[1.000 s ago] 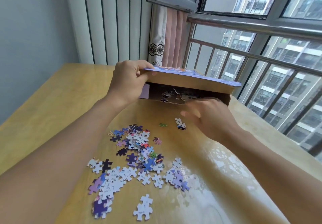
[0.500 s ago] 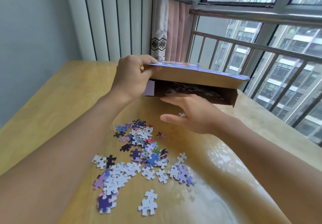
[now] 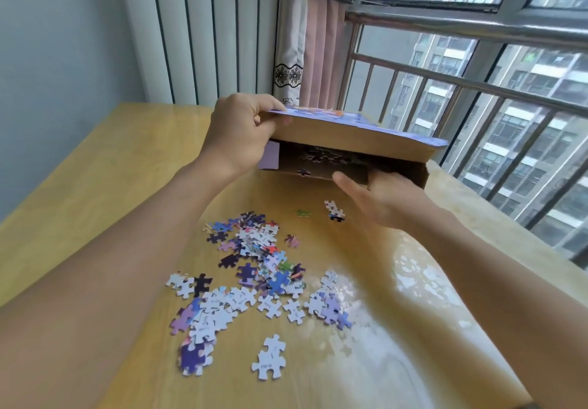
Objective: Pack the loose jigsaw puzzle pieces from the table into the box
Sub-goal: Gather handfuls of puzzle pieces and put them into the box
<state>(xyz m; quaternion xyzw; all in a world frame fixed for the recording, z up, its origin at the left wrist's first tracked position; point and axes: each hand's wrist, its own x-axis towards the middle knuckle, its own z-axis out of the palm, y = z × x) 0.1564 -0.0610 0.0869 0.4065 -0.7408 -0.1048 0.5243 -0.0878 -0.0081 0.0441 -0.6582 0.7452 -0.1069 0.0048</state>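
Box [image 3: 350, 135] tilted at the far side of table [image 3: 95, 170], mouth facing the wearer, long axis running left to right. Left hand [image 3: 241, 135] gripping the lifted lid at its left end. Right hand [image 3: 381, 198] at the mouth's lower lip, fingers reaching inside; grasp undeterminable. Puzzle pieces [image 3: 254, 268] scattered nearer the wearer, between both forearms; small cluster [image 3: 334, 209] just beside right hand. Versus 0.5 s earlier: right hand advanced from flat over the table to the opening.

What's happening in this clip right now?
A person is packing jigsaw pieces. The left hand holds up the lid of the box; the right hand reaches into its opening, where some pieces already lie. Most loose pieces remain scattered on the wooden table.
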